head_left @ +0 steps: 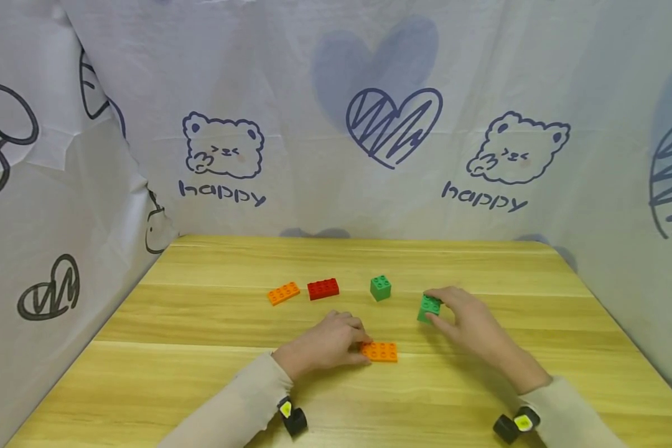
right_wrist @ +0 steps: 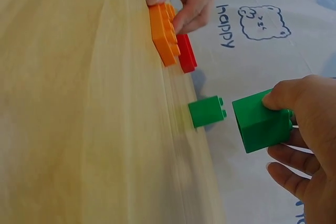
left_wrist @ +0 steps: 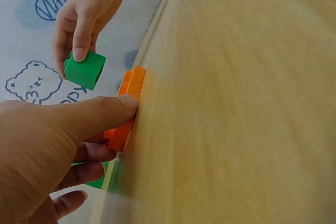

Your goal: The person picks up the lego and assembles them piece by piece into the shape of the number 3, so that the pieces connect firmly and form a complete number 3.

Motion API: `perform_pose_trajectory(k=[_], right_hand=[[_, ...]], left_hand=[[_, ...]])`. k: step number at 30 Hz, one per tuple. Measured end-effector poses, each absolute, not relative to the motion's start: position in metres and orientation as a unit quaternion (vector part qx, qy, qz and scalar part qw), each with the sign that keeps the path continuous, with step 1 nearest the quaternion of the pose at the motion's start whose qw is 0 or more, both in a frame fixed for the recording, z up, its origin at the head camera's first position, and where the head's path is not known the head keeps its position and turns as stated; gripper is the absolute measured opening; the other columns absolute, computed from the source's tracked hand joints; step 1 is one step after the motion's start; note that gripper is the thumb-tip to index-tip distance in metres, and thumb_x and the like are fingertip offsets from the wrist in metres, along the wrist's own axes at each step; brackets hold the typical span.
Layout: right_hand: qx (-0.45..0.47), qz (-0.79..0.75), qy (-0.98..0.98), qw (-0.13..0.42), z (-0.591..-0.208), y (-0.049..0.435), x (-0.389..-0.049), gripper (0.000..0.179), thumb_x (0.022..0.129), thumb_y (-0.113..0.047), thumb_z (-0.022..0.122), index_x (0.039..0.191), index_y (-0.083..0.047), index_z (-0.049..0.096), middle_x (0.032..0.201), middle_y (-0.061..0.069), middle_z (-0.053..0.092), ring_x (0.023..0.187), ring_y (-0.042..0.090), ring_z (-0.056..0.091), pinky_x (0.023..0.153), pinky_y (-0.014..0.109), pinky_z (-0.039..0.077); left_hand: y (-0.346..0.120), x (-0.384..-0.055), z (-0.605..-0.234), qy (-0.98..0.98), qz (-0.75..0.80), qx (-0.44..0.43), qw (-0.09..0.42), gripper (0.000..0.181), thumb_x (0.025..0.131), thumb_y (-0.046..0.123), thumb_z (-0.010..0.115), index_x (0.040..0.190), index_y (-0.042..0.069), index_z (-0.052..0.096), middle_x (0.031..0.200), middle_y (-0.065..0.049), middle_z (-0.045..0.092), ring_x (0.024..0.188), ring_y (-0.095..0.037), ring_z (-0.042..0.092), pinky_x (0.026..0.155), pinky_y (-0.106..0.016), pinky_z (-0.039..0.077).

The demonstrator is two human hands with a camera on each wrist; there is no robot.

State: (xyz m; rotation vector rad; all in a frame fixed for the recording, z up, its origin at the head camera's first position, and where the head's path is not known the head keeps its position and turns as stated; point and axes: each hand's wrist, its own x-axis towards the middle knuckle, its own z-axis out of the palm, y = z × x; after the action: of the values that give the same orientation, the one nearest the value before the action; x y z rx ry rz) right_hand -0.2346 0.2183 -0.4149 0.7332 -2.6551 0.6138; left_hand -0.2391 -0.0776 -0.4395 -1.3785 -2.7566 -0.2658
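My left hand (head_left: 331,344) pinches the left end of a flat orange toy brick (head_left: 383,352) low over the wooden table, thumb on the near side, studs up. To its right, my right hand (head_left: 473,320) holds a green toy brick (head_left: 429,307) between thumb and fingers. In the right wrist view this green brick (right_wrist: 261,121) hangs above the table surface. A second green brick (head_left: 380,288) stands on the table beyond both hands, between them. The left wrist view shows the thumb pressed along the orange brick (left_wrist: 129,109).
A red brick (head_left: 323,289) and another flat orange brick (head_left: 284,293) lie farther back on the left of the table (head_left: 201,373). White cloth with printed bears and hearts (head_left: 394,127) hangs behind and at both sides. Each wrist carries a small black camera (head_left: 294,422).
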Motion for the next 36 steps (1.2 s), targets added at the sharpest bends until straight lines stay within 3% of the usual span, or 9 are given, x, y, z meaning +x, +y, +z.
perform_pose_trajectory(k=[11, 24, 36], right_hand=[[0.296, 0.233, -0.913, 0.158, -0.418, 0.202, -0.226, 0.043, 0.088, -0.02, 0.075, 0.127, -0.008, 0.062, 0.113, 0.004, 0.067, 0.097, 0.017, 0.063, 0.082, 0.039, 0.054], [0.313, 0.265, -0.907, 0.099, -0.424, 0.184, -0.22, 0.039, 0.09, -0.024, 0.073, 0.125, -0.01, 0.064, 0.119, 0.004, 0.066, 0.097, 0.021, 0.065, 0.081, 0.038, 0.054], [0.333, 0.286, -0.896, 0.062, -0.428, 0.174, -0.217, 0.04, 0.089, -0.025, 0.074, 0.124, -0.011, 0.064, 0.118, 0.003, 0.066, 0.096, 0.015, 0.066, 0.081, 0.032, 0.054]], left_hand=[[-0.079, -0.244, -0.442, -0.878, -0.154, -0.453, 0.013, 0.036, 0.086, 0.039, 0.075, 0.113, 0.014, 0.075, 0.095, 0.009, 0.062, 0.078, -0.002, 0.048, 0.075, -0.019, 0.04], [-0.079, -0.246, -0.444, -0.878, -0.156, -0.453, 0.007, 0.038, 0.087, 0.039, 0.074, 0.114, 0.013, 0.074, 0.095, 0.008, 0.062, 0.079, -0.003, 0.051, 0.076, -0.017, 0.043], [-0.079, -0.246, -0.445, -0.877, -0.149, -0.456, 0.012, 0.038, 0.087, 0.04, 0.074, 0.114, 0.013, 0.075, 0.098, 0.007, 0.063, 0.081, -0.003, 0.053, 0.077, -0.018, 0.044]])
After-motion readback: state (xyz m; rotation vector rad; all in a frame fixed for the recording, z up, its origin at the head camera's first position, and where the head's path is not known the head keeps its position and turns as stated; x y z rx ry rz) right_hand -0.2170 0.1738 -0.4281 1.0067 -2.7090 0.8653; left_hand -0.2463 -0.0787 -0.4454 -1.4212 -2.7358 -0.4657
